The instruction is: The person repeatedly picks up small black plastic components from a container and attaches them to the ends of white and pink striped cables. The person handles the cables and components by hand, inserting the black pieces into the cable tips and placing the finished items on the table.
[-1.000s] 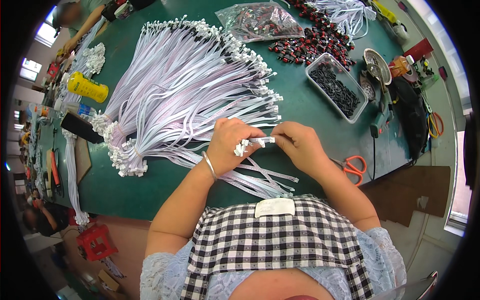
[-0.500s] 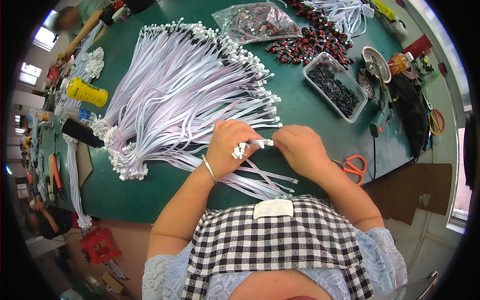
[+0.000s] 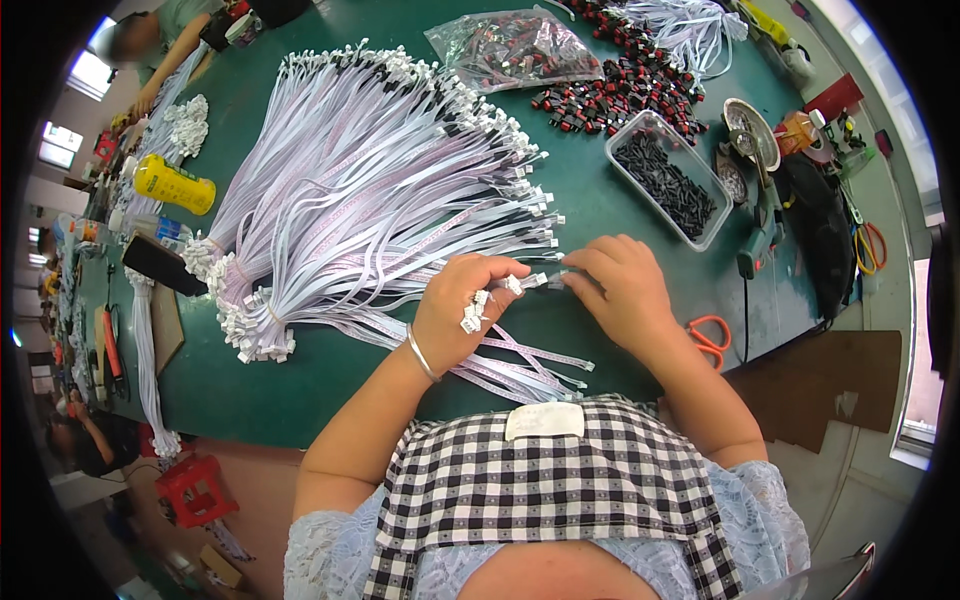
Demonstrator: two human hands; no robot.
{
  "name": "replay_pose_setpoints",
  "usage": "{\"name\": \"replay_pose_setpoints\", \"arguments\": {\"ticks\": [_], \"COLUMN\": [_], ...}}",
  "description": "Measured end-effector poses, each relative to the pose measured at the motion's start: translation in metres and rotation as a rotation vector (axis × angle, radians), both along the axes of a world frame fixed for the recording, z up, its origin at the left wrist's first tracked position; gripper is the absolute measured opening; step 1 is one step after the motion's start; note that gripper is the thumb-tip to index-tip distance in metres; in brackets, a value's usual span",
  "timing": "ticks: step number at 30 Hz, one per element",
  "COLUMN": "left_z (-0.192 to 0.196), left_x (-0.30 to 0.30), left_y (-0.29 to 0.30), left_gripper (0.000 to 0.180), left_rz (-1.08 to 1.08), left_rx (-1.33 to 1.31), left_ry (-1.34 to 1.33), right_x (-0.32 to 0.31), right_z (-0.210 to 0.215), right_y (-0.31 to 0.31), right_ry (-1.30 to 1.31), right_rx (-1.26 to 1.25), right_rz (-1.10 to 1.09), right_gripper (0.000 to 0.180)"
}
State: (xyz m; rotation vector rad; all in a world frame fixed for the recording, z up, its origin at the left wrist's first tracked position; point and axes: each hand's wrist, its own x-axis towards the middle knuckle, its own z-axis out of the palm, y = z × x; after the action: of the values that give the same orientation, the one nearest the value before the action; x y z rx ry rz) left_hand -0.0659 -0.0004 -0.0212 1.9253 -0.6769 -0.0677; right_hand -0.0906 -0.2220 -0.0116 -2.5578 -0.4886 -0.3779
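My left hand (image 3: 452, 305), with a bangle at its wrist, is closed around a few flat white cables whose white plug connectors (image 3: 472, 318) poke out past the fingers. One connector (image 3: 534, 281) points right, toward my right hand (image 3: 628, 292). There the thumb and forefinger are parted beside that connector's tip; a small pale blur lies by the thumb, too indistinct to name. Left of and beyond my hands spreads a large fan of white flat cables (image 3: 350, 190), gathered near its left end. Several loose cables (image 3: 530, 370) lie under my left wrist.
A clear tub of black sleeves (image 3: 668, 185) stands beyond my right hand. Farther back are a pile of red-and-black parts (image 3: 640, 90) and a plastic bag of them (image 3: 515, 50). Orange-handled scissors (image 3: 709, 340) lie by my right forearm; a yellow bottle (image 3: 174, 184) lies left.
My right thumb and forefinger have parted from their pinch at the connector, and the hand has turned slightly. My left hand has shifted a little lower, keeping the cables.
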Motion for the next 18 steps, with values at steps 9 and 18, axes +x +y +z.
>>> {"name": "replay_pose_setpoints", "arguments": {"ticks": [9, 18], "left_z": [-0.004, -0.005], "left_x": [0.002, -0.004], "left_y": [0.003, 0.006], "left_gripper": [0.014, 0.014], "left_rz": [-0.049, 0.006], "left_rx": [-0.056, -0.224], "left_ry": [0.018, 0.412], "right_x": [-0.002, 0.031], "right_z": [0.007, 0.021], "right_y": [0.021, -0.037], "right_ry": [0.309, -0.098], "right_rx": [0.461, 0.099], "right_rz": [0.051, -0.183], "right_gripper": [0.007, 0.011]}}
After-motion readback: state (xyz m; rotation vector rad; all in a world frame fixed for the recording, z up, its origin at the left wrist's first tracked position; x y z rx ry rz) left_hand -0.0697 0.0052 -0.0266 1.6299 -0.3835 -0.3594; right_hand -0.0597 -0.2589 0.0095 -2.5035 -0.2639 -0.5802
